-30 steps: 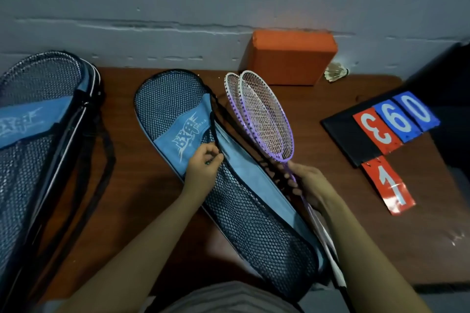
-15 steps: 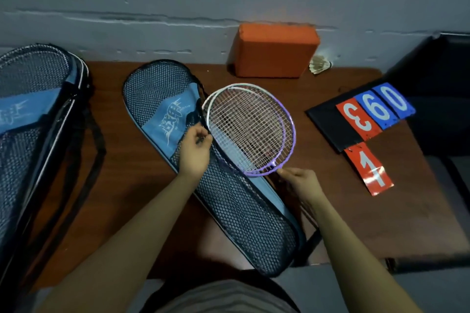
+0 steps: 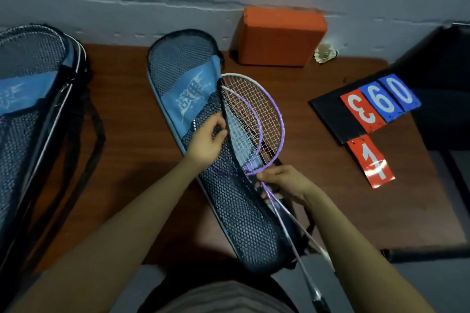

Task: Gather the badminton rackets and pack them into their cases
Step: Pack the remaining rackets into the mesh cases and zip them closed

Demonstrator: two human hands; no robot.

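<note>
Two purple-and-white framed badminton rackets [image 3: 250, 119] lie stacked, heads partly slid under the open edge of the blue fabric and black mesh racket case [image 3: 203, 140] that rests diagonally on the brown wooden worktop [image 3: 318, 173]. The right hand [image 3: 282, 183] pinches both rackets together at the throat, where the frames meet the thin shafts; its grip is closed on them. The left hand [image 3: 206, 140] pinches the black edge of the case opening and holds it lifted.

Handling, by judgement: the rackets look light and stiff, with thin frames and taut strings that could snag on the mesh. The throat seems the best hold, giving control of both heads at once. The case is soft and floppy, so its lip needs holding open.

A second, similar mesh case [image 3: 33, 109] lies at far left. An orange block [image 3: 279, 35] stands against the wall
</note>
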